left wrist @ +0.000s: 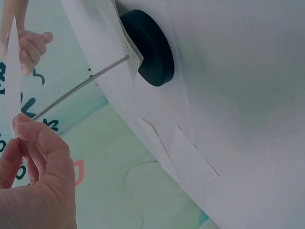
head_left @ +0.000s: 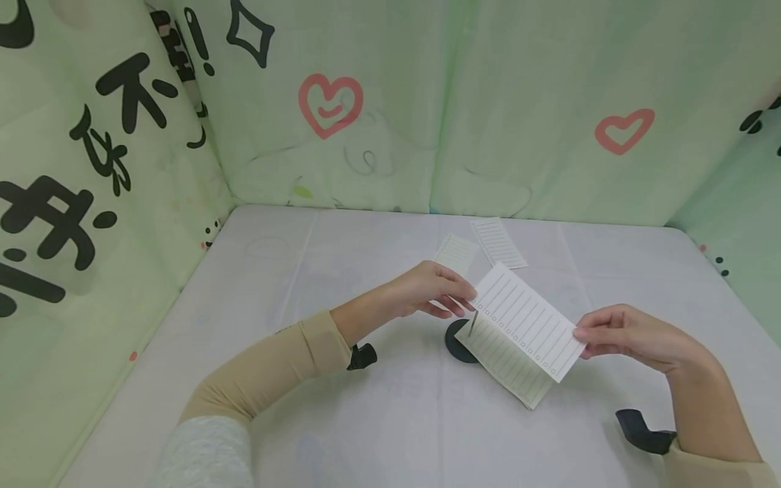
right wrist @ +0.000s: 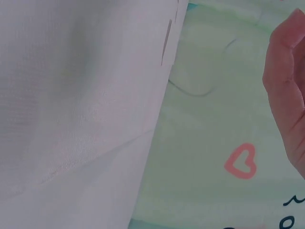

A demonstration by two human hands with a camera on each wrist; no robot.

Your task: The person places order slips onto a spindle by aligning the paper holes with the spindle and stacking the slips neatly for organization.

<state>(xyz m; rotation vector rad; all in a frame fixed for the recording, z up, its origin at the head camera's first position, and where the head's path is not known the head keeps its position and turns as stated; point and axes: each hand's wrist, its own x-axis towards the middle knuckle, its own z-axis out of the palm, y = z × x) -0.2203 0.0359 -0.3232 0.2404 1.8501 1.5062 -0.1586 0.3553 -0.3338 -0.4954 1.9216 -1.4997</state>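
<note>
A: White lined slip (head_left: pixel 527 318), where do we see it?
B: Above the spike stand (head_left: pixel 459 342), long axis running upper-left to lower-right.
A: Hands?
B: Left hand (head_left: pixel 430 290) and right hand (head_left: pixel 631 335) each pinch an end, over the tabletop (head_left: pixel 378 420).

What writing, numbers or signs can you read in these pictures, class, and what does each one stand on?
Green backdrop cloth: large black characters, one reads "不"; the others are cut off or folded, unreadable.
Same cloth: an exclamation mark "!", a black diamond outline and two pink hearts, no words.
Lined slip held by left hand and right hand: ruled lines and small boxes, no readable text.
Slips on the table: lines only, too small.
</note>
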